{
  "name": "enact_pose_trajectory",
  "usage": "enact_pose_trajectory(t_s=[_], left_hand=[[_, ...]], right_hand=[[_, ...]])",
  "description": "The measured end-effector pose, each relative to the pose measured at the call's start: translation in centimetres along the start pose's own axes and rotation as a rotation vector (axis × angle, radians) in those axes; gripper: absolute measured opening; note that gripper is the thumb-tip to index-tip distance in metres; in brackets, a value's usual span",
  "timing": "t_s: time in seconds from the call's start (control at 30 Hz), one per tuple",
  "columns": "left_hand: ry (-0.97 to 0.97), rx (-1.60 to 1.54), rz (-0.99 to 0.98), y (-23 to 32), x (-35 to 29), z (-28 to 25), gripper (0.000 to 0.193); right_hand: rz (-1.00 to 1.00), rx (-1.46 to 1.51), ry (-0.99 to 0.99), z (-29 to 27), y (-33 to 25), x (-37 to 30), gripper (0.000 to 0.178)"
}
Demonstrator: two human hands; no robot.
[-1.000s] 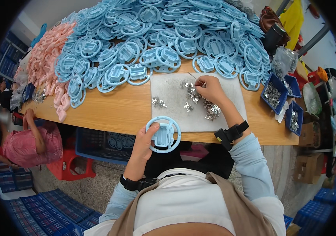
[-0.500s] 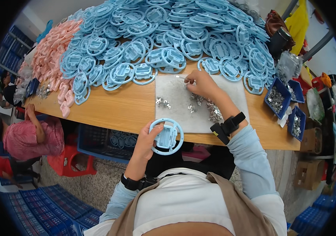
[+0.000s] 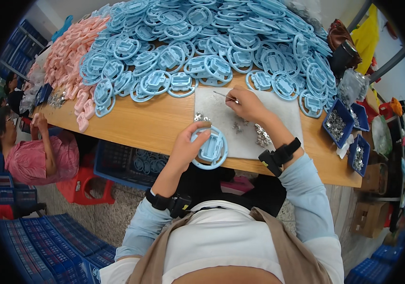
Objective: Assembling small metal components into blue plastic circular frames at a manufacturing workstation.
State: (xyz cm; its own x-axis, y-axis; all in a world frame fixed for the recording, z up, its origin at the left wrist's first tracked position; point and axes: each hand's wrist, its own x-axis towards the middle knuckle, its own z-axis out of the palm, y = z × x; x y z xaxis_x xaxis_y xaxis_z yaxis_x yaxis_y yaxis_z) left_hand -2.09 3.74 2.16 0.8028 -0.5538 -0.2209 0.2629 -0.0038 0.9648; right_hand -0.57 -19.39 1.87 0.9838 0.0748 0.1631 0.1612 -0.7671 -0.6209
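Observation:
My left hand [image 3: 189,147] grips a light-blue plastic steering-wheel-shaped toy part [image 3: 210,150] by its upper left rim. The part is tilted over the near edge of the white mat [image 3: 285,113]. In my right hand [image 3: 249,105], the fingers pinch a slim metal tweezers-like tool [image 3: 225,96], its thin end directed left above the mat. Small silver metal pieces lie on the mat in clusters: one pile [image 3: 262,136] below my right wrist, another [image 3: 201,116] beyond my left fingers.
A large heap of blue wheel parts [image 3: 174,57] covers the table's far side, with pink plastic parts [image 3: 70,57] to its left. Blue bins [image 3: 337,124] of metal pieces stand at right. A blue crate [image 3: 112,163] sits below the table edge. A co-worker [image 3: 41,158] sits at left.
My left hand has moved up and right with the wheel part, bringing it to the mat's edge. My right hand has lifted slightly off the pieces, and the slim tool now shows clearly.

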Motion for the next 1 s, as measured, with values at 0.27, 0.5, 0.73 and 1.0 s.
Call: enact_pose_trajectory(t_s=[0.27, 0.5, 0.73, 1.0], left_hand=[[-0.115, 0.111, 0.09, 0.2, 3.5, 1.1, 0.022], [-0.043, -0.019, 0.155, -0.4, 3.4, 2.2, 0.019], [0.057, 0.022, 0.234, -1.3, 3.1, 2.5, 0.02], [0.102, -0.103, 0.129, -1.0, 2.4, 2.5, 0.018]], right_hand=[[0.065, 0.277, -0.143, -1.5, -5.2, -1.6, 0.012], [0.155, 0.538, 0.032, -0.7, -5.3, -2.8, 0.016], [0.138, 0.55, 0.113, -0.2, -5.6, -3.8, 0.013], [-0.09, 0.263, 0.16, -0.2, -5.7, -6.2, 0.01]])
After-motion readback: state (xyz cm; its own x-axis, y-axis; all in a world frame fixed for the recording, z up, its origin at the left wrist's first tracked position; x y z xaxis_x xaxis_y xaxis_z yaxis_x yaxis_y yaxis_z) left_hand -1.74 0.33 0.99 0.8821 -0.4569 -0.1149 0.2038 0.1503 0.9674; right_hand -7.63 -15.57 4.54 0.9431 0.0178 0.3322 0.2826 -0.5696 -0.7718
